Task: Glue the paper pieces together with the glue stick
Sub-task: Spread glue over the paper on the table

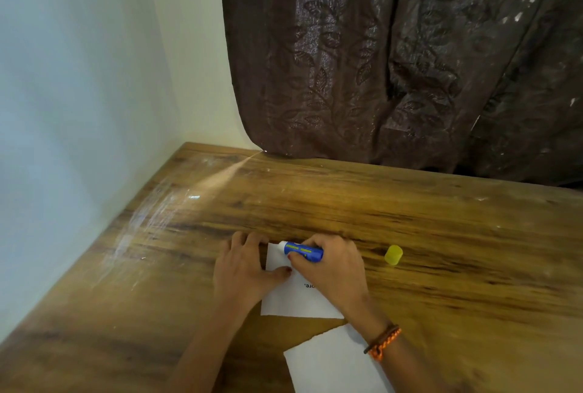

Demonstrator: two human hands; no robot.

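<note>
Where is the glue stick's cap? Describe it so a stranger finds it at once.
On the wooden table, look just right of the right hand gripping the blue glue stick. The cap lies there alone on bare wood: small, yellow, translucent, unlike the white papers.

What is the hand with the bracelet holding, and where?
The right hand holds the blue glue stick around its barrel, tip on the paper piece. The left hand presses that paper flat.

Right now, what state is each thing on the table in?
glue stick: uncapped, lying almost flat, tip at the far edge of the upper paper piece
right hand: grips the glue stick
left hand: presses the upper paper piece flat
yellow cap: off, lying on the table
lower paper piece: apart, untouched
</note>
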